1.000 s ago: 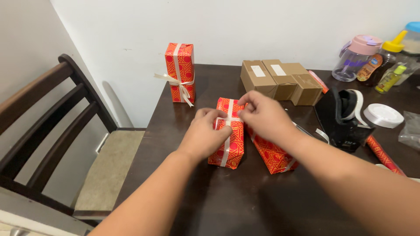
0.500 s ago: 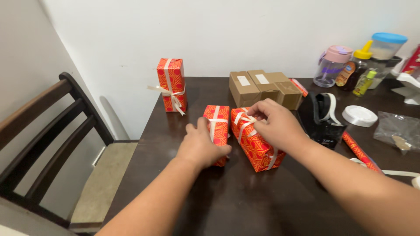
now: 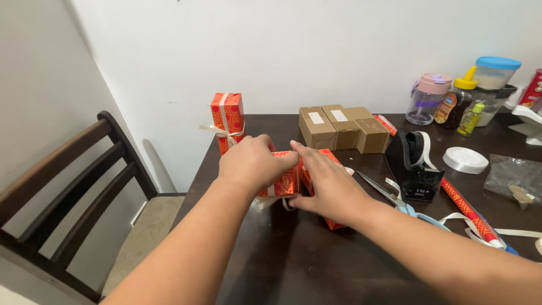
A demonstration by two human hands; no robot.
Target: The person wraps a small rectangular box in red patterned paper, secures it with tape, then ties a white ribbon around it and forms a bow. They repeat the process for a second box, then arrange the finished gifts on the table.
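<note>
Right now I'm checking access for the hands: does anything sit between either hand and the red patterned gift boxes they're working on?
Nothing visible does. The left hand rests on top of the red patterned wrapped box, and the right hand lies against the second red wrapped box beside it. The blue-handled scissors lie off to the right.

Both my hands are resting on two red wrapped boxes at the middle of the dark table.

My left hand (image 3: 254, 164) is gripping the top of the nearer red gift box (image 3: 282, 179), while my right hand (image 3: 327, 183) is lying flat over the second red box (image 3: 323, 169) just beside it. A cream ribbon end (image 3: 276, 200) is trailing out below them. I am seeing a third, ribboned box (image 3: 227, 121) standing upright by the wall, brown cartons (image 3: 344, 127) behind, and scissors (image 3: 395, 197) and a black tape dispenser (image 3: 415, 166) to the right.
</note>
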